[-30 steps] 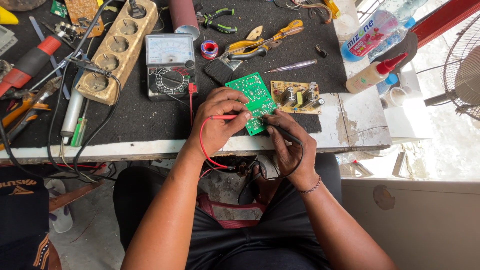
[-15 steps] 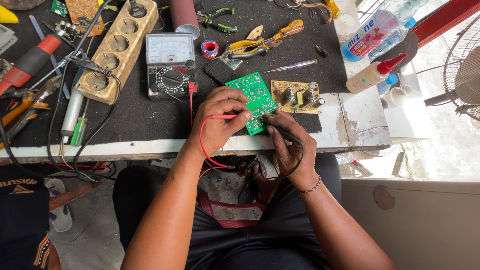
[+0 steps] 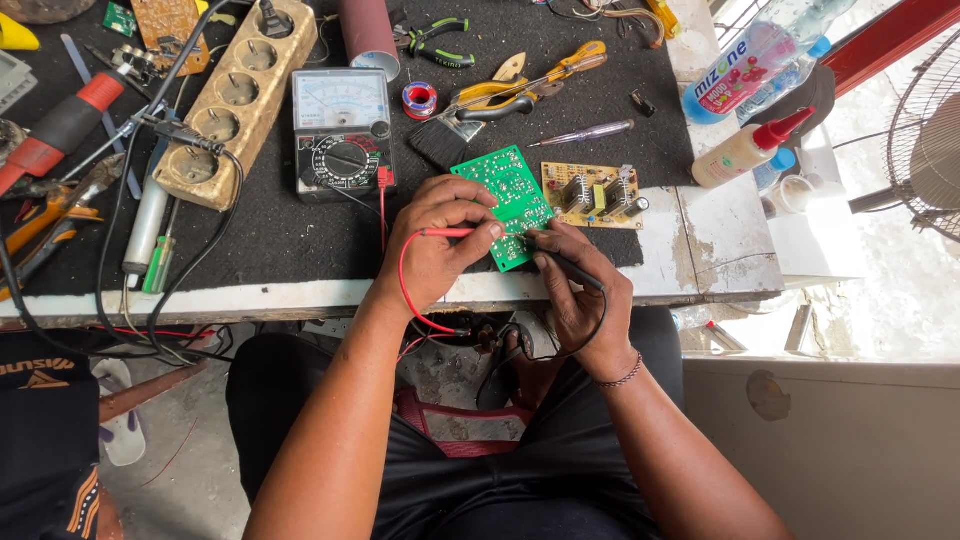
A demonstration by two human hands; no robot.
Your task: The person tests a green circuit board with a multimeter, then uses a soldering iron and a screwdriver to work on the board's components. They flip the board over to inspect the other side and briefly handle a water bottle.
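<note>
**A:** The green board (image 3: 508,203), where is it?

**B:** It sits right between the two hands, at the near edge of the black mat (image 3: 300,235). It tips up a little against the fingers.

**A:** What is the left hand (image 3: 437,240) doing?

**B:** It curls around the left side of the green board and pinches a red probe (image 3: 455,232) between thumb and fingers. The red tip points at the board. A red wire (image 3: 405,290) loops down from it, under the hand.

**A:** And the right hand (image 3: 580,290)?

**B:** It pinches a black probe (image 3: 560,262) like a pencil. The tip touches the lower right part of the green board. A black wire (image 3: 590,330) hangs below the hand.

**A:** What is just past the hands?

**B:** A yellow-brown board (image 3: 594,194) with little parts lies just beside the green one, on the right-hand side. A meter (image 3: 341,135) with a dial and needle lies past the left hand.

**A:** And farther away?

**B:** Orange-handled pliers (image 3: 520,85), a small red roll (image 3: 419,100), and a pen-shaped tester (image 3: 585,132). Far to the left is a wooden block of sockets (image 3: 232,100). Far to the right stands a glue bottle (image 3: 745,152) with a red cap.
</note>
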